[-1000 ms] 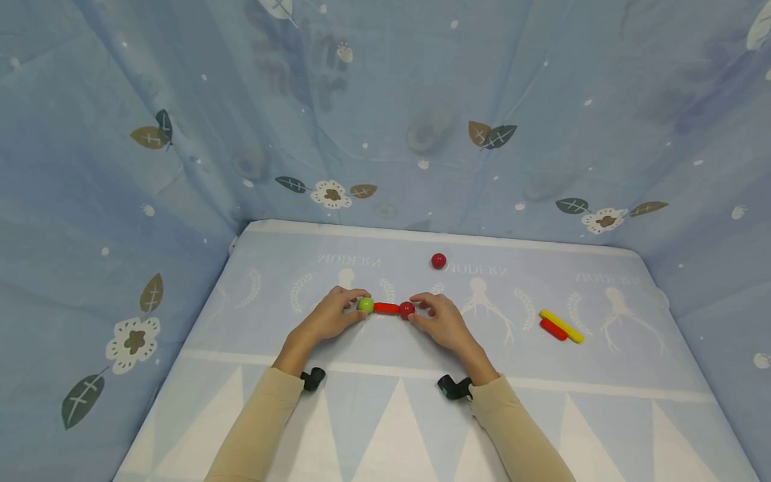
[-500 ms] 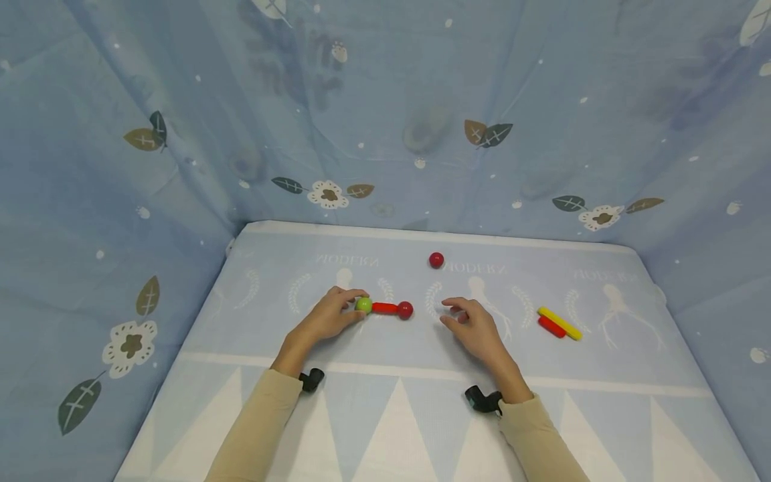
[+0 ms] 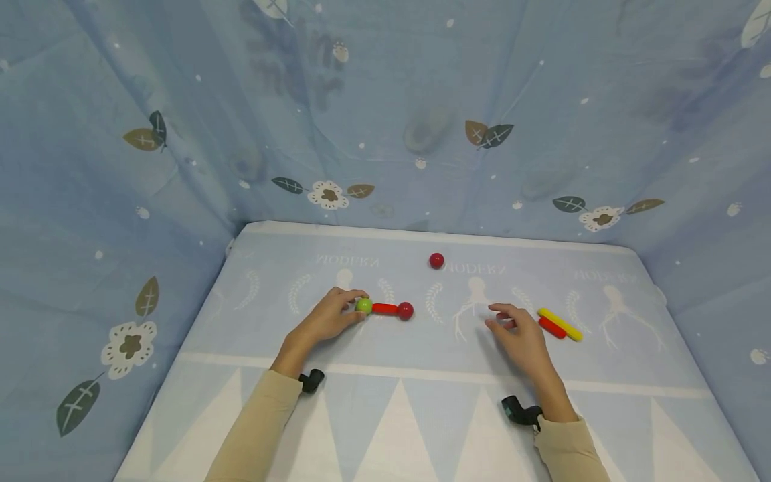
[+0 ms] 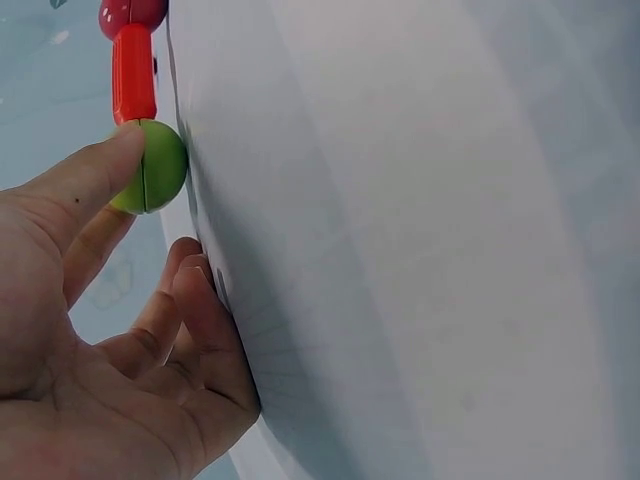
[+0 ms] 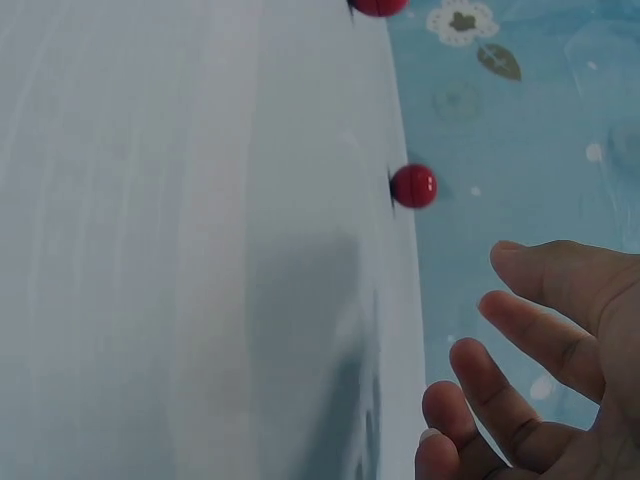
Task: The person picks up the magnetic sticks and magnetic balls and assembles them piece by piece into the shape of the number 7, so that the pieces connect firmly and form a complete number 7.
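My left hand (image 3: 328,316) pinches a green ball (image 4: 160,168) between thumb and forefinger. A short red rod (image 3: 385,308) joins that ball to a dark red ball (image 3: 405,310), and the three lie in a line across the table. Off to the right, my right hand (image 3: 519,337) hovers with loosely bent fingers and nothing in them. Nearest to it are a yellow rod (image 3: 561,324) and a short red rod (image 3: 551,327), which lie side by side. In the right wrist view, the fingers (image 5: 510,405) are spread apart.
A loose dark red ball (image 3: 436,261) sits near the back of the table (image 3: 385,422). Blue patterned fabric (image 3: 385,120) hangs behind the table and along both sides. Each wrist carries a small black camera (image 3: 521,411).
My right hand has let go of the dark red ball on the joined piece and moved right, toward the yellow and red rods. My left hand stays on the green ball.
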